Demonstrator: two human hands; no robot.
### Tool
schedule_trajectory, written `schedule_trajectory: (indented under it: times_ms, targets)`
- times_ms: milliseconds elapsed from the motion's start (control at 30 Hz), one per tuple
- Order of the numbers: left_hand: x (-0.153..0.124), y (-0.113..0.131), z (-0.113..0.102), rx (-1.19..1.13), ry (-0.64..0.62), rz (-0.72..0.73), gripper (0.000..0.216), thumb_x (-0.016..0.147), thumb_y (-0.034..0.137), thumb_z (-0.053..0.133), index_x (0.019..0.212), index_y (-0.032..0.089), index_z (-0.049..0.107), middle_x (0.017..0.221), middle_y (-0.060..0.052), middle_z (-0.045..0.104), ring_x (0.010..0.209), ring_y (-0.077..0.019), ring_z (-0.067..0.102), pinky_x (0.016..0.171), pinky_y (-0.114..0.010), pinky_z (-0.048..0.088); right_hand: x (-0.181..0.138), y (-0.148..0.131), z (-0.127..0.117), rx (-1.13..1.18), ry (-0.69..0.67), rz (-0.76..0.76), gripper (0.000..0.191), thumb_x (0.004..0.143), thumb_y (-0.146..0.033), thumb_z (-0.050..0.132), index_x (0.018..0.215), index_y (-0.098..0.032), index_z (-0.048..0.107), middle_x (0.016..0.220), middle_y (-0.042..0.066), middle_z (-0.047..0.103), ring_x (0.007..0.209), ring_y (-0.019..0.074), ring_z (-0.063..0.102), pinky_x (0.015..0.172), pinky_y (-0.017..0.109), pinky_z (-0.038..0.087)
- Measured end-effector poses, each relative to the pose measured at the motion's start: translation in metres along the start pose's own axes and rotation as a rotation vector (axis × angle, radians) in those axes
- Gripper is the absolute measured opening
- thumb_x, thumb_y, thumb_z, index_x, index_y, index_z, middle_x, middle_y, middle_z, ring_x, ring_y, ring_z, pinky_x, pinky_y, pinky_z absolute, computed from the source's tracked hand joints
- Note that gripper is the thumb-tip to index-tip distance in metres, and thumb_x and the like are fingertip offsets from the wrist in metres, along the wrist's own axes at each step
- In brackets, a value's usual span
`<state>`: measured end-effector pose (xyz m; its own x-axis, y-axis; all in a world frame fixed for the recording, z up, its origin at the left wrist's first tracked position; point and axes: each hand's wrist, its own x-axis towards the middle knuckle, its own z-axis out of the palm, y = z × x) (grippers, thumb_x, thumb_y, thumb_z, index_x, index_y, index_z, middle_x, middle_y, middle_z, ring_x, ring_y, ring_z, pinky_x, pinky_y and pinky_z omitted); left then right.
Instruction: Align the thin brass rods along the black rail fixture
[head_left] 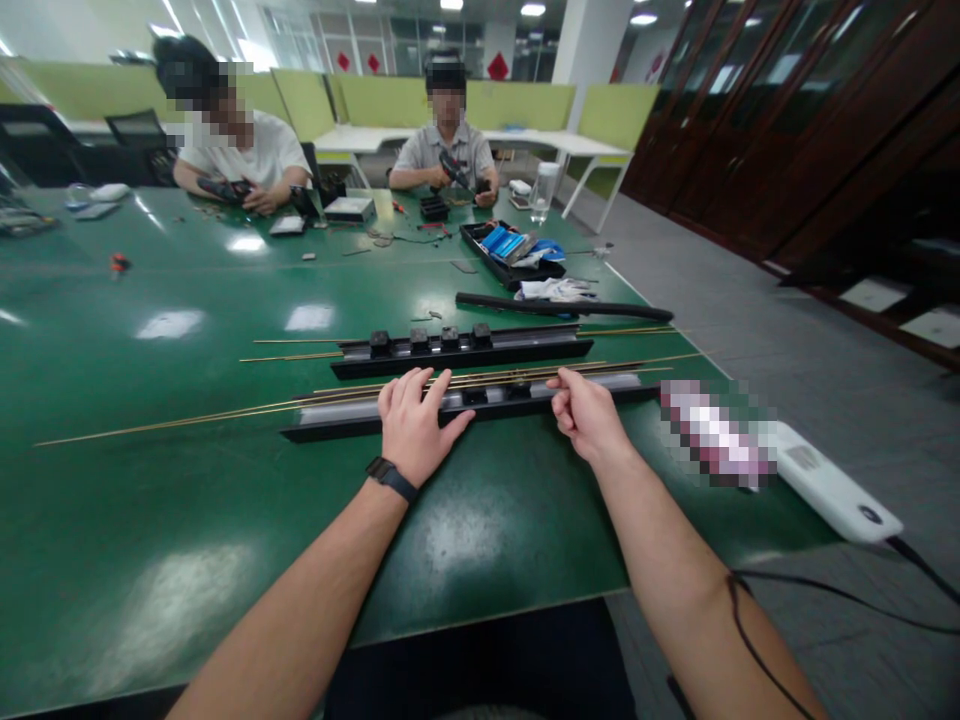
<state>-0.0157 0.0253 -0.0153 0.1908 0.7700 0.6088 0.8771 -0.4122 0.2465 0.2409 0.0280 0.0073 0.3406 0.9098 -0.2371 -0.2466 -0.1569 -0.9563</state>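
A long black rail (337,418) with a silvery inner strip lies across the green table (187,520) in front of me. Thin brass rods (187,417) run along it and stick out far to the left. My left hand (412,425) lies flat on the rail near its middle, fingers stretched out over the rods. My right hand (589,412) is curled, its fingers pinching the rail's edge and the rods further right. A second black rail (525,350) with small black blocks on top lies just behind, with more brass rods beside it.
Two people sit at the far side, each handling dark tools. A black tray (510,250) with blue parts, white gloves (555,290), a long black bar (555,306) and a clear bottle (544,192) stand at the back right. A white device (832,490) with a cable sits at the table's right corner.
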Motion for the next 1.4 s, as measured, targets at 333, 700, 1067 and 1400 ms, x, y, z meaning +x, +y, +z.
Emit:
schedule_trajectory:
  times_ms: [333,700,1067,1400]
  targets:
    - [0.0002,0.0003,-0.0009,-0.006,-0.002,0.001,0.057,0.090,0.055,0.066,0.139,0.025,0.061,0.140,-0.014,0.062,0.136,-0.0332,0.052,0.116,-0.052,0.030,-0.0010,-0.0014,0.0008,0.047,0.030,0.002,0.019,0.086,-0.034,0.066,0.080,-0.017,0.062,0.044,-0.004,0.051,0.029,0.0059,0.032,0.029,0.017,0.016]
    - [0.0006,0.0018,-0.0016,-0.001,-0.006,-0.007,0.056,0.091,0.056,0.065,0.137,0.025,0.062,0.139,-0.014,0.063,0.136,-0.0331,0.052,0.116,-0.051,0.031,-0.0034,-0.0010,0.0016,-0.008,-0.019,-0.007,0.021,0.086,-0.036,0.066,0.081,-0.015,0.065,0.043,-0.003,0.052,0.029,0.0057,0.032,0.029,0.017,0.016]
    - [-0.0001,0.0007,-0.0006,-0.011,-0.001,-0.004,0.056,0.092,0.056,0.064,0.138,0.025,0.062,0.139,-0.014,0.063,0.136,-0.0329,0.052,0.117,-0.051,0.030,-0.0030,-0.0041,0.0025,0.037,0.032,0.009,0.019,0.086,-0.034,0.065,0.079,-0.017,0.062,0.042,-0.004,0.050,0.028,0.0061,0.032,0.029,0.017,0.016]
    - [0.0001,0.0006,-0.0011,-0.009,0.011,0.000,0.056,0.092,0.057,0.063,0.137,0.024,0.062,0.138,-0.014,0.063,0.135,-0.0329,0.052,0.116,-0.051,0.031,-0.0023,0.0009,0.0005,-0.015,-0.040,-0.004,0.023,0.085,-0.037,0.068,0.080,-0.015,0.065,0.043,-0.004,0.051,0.029,0.0054,0.032,0.029,0.017,0.016]
